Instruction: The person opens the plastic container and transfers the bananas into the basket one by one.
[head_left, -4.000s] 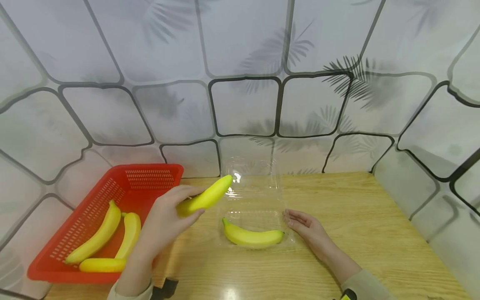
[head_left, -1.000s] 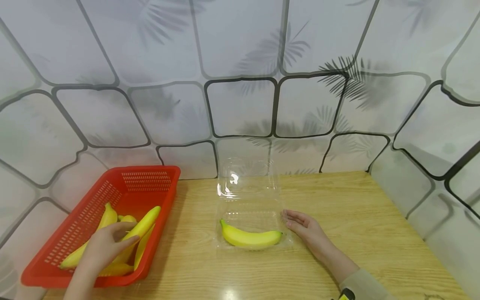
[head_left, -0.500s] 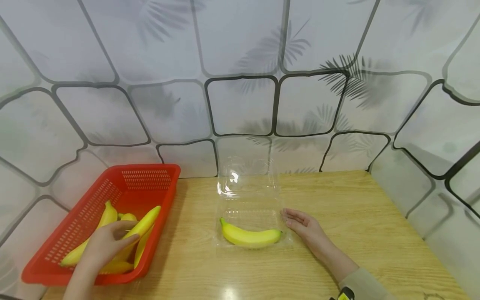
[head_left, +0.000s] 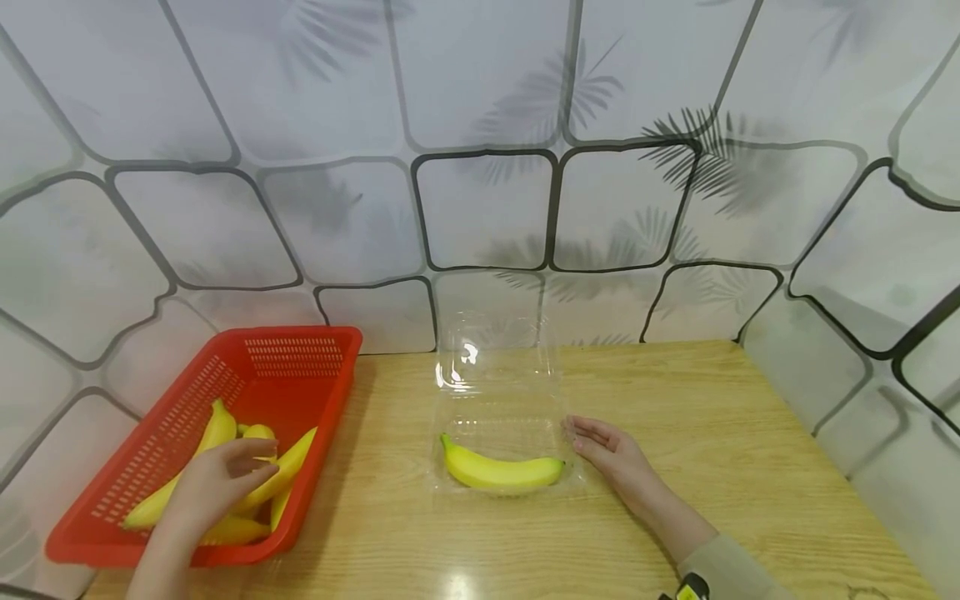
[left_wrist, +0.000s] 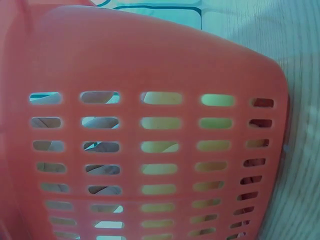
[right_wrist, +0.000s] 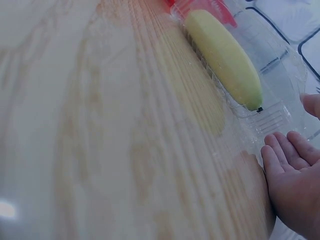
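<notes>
My left hand (head_left: 213,482) reaches into the red plastic basket (head_left: 339,400), thumb and fingers parted just above a banana (head_left: 291,468) leaning at the right wall. Several other bananas lie around it, partly hidden by the hand. In the left wrist view the slotted basket wall (left_wrist: 150,60) covers the hand. A clear plastic clamshell box (head_left: 495,379) stands with its lid raised, one banana (head_left: 501,473) lying in its front part. At the box's right edge rests my right hand (head_left: 609,450), fingers loosely extended; the right wrist view shows the palm (right_wrist: 295,190) beside the box corner.
The wooden table (head_left: 675,400) carries the basket on the left and the box in the middle. A patterned wall covering (head_left: 487,208) rises behind the table and along both sides.
My left hand carried a banana from near the box back to the basket and has just let go of it; the banana has settled lower. The right hand stays at the box edge.
</notes>
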